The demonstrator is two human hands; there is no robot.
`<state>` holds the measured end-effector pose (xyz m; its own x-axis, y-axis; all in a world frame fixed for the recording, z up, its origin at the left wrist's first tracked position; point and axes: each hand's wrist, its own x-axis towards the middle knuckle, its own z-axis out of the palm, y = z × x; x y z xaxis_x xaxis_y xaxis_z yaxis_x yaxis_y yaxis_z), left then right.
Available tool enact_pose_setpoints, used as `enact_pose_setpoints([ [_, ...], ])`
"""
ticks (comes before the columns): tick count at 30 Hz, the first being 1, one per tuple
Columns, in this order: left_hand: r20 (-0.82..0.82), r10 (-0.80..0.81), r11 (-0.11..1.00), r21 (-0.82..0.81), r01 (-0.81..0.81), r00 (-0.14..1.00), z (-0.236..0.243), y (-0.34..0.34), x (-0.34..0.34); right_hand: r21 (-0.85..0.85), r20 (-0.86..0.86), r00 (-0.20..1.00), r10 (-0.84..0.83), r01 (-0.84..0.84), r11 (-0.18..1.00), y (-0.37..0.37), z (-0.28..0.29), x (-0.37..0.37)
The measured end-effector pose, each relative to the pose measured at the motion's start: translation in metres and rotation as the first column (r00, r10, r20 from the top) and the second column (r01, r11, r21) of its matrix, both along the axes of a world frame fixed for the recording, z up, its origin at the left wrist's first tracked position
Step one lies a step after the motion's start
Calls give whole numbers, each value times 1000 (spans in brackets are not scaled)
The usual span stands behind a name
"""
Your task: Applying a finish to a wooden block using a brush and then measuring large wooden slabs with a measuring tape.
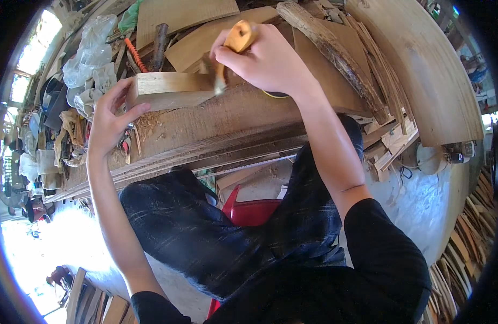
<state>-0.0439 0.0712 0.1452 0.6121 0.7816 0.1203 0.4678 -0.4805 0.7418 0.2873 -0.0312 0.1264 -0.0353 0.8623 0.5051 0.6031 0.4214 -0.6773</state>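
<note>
My left hand (113, 114) grips the left end of a pale wooden block (176, 83), fingers behind it and thumb along its near edge. The block is held just above the workbench (206, 116). My right hand (270, 59) is closed round the orange-yellow wooden handle of a paintbrush (239, 38), which has a hole near its end. The brush's lower end is blurred and meets the block's right end. Part of the handle is hidden by my fingers.
Wood boards (222, 40) and a rough barked stick (330, 48) lie at the bench's back. Plastic bags (92, 51), an orange twisted rod (135, 55) and clutter crowd the left. A large curved plank (421, 70) stands right. Below is a red stool (249, 211) between my legs.
</note>
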Motion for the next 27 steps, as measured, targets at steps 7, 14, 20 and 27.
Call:
enact_pose_setpoints([
  [7, 3, -10, 1000, -4, 10, 1000, -6, 5, -4, 51, -535, 799, 275, -294, 954, -10, 10, -30],
  [14, 5, -103, 993, 60, 103, 995, 6, 1, 5, -115, -571, 782, 250, -378, 919, 6, 4, -3],
  [20, -69, -17, 974, 225, 32, 997, 7, -6, 10, -445, -390, 917, -85, -106, 889, 5, 1, 26],
  [27, -253, -5, 935, 343, 95, 967, 12, -24, 26, -239, -530, 846, 66, -224, 945, 2, 5, 11],
])
